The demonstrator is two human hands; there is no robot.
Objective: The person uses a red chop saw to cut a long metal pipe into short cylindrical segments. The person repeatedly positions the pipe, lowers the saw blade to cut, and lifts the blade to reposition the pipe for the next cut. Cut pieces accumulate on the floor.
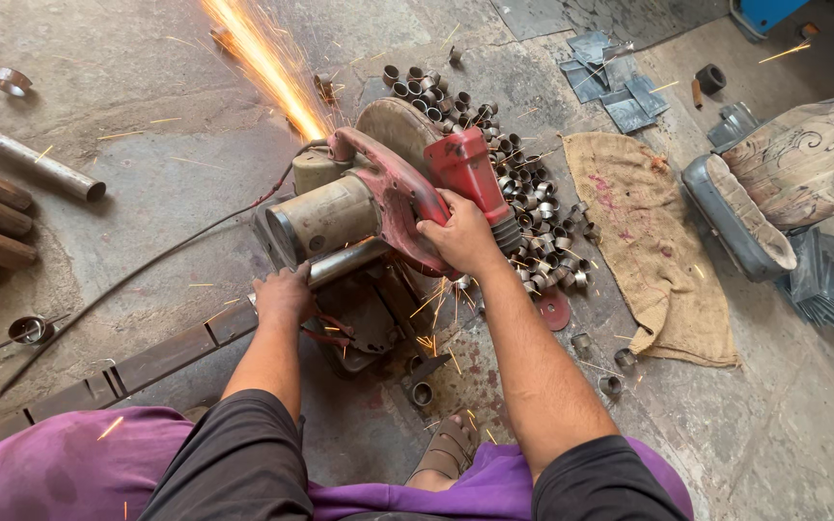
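Floor-level: right hand (462, 237) atop saw handle (407, 188)

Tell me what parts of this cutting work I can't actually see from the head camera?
- Cutting disc and the cut itself: hidden behind the red chop saw.
- Left hand fingers and what they press: tucked under the saw's motor.
- Metal pipe: cut off by the left edge.
- Spark stream: runs past the top edge.

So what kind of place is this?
Most likely a small metal workshop: a red chop saw throws sparks, cut pipe rings lie heaped on the concrete floor.
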